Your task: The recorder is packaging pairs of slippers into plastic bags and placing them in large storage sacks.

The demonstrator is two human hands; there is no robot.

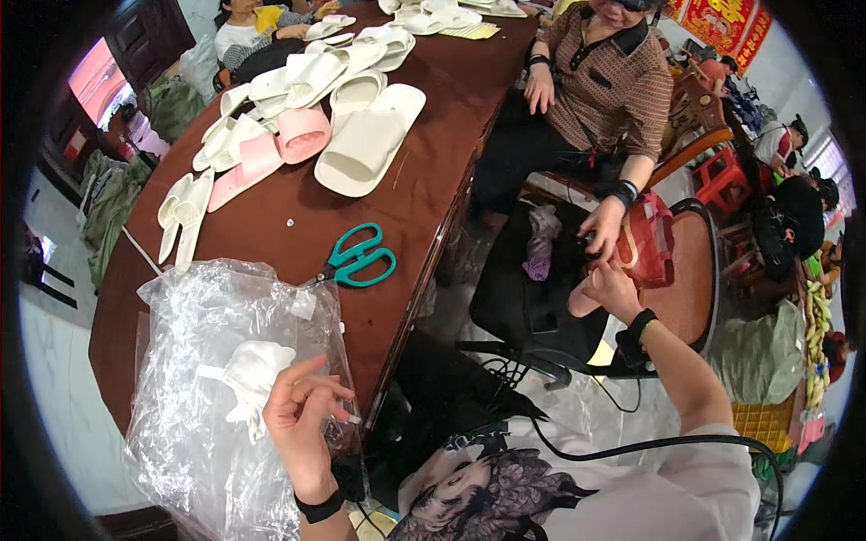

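Observation:
My left hand (305,419) is over a clear plastic bag (194,379), its fingers loosely bent and apart. Beside it, a crumpled white bundle (257,374) lies on the bag. A small pale bit shows at one fingertip; I cannot tell what it is. Stretched out to the right, my right hand (613,293) has its fingers drawn together and meets a co-worker's hand (603,225) above a black chair seat (514,243). A small dark thing (588,245) sits at the co-worker's fingers. What my right fingers pinch is hidden.
Teal-handled scissors (361,257) rest on the brown table (415,234) by the bag. White slippers (374,144) and a pink slipper (302,135) spread across it. A crumpled purple-grey bundle (539,243) and a red bag (645,239) lie near my right hand. A black cable (667,440) crosses my shirt.

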